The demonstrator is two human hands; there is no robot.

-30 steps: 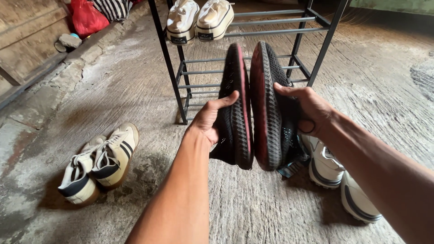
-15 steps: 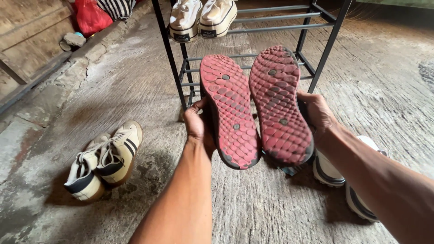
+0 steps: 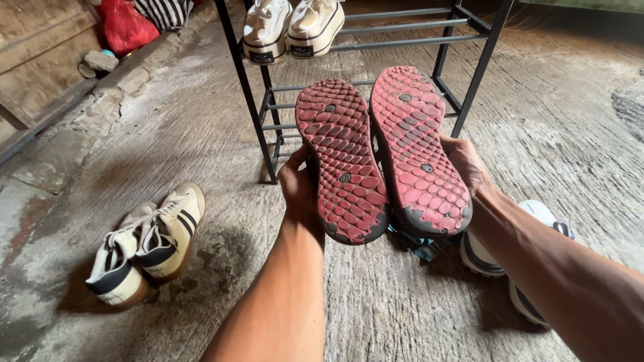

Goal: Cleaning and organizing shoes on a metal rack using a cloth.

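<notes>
I hold a pair of shoes with worn red soles turned up toward the camera. My left hand (image 3: pixel 300 188) grips the left shoe (image 3: pixel 342 161) from its side. The right shoe (image 3: pixel 419 151) is held by my right hand (image 3: pixel 466 164), fingers tucked behind it. Both soles point toe-first at a black metal shoe rack (image 3: pixel 473 74) just beyond them. Dark uppers and a bit of blue lace hang below the heels.
A cream pair of sneakers (image 3: pixel 292 27) sits on the rack's upper shelf. Another cream pair with dark stripes (image 3: pixel 147 245) lies on the concrete floor at left. White shoes (image 3: pixel 530 261) lie under my right forearm. A red bag (image 3: pixel 124 27) rests far left by a wall.
The two shoes have turned from edge-on, soles facing each other, to flat with both soles facing up. They also rose slightly toward the rack.
</notes>
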